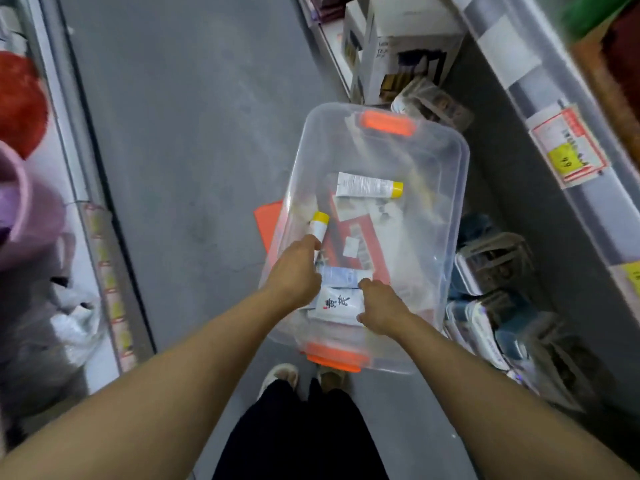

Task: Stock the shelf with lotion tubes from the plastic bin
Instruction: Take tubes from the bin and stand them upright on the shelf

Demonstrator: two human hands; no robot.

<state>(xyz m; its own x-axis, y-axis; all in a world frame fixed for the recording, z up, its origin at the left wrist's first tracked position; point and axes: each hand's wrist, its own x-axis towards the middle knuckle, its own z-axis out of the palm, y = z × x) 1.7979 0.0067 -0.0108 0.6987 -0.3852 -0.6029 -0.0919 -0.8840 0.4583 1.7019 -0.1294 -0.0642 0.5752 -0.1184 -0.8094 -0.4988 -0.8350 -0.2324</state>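
A clear plastic bin (446,216) with orange handles stands on the grey floor in front of my feet. Inside it, a white lotion tube with a yellow cap (369,188) lies loose near the far end. My left hand (294,271) grips another yellow-capped tube (318,227) that points up and away. My right hand (381,306) holds a white tube with black writing (337,304) near the bin's near end. A pale blue tube (337,274) lies between my hands. Red and white packaging covers the bin's bottom.
A shelf edge with a red and yellow price tag (568,147) runs along the right. Below it, bagged goods (491,271) and cardboard boxes (405,53) sit on the floor. A left shelf holds a red fluffy item (20,105) and purple goods (24,220). An orange lid (268,223) lies beside the bin.
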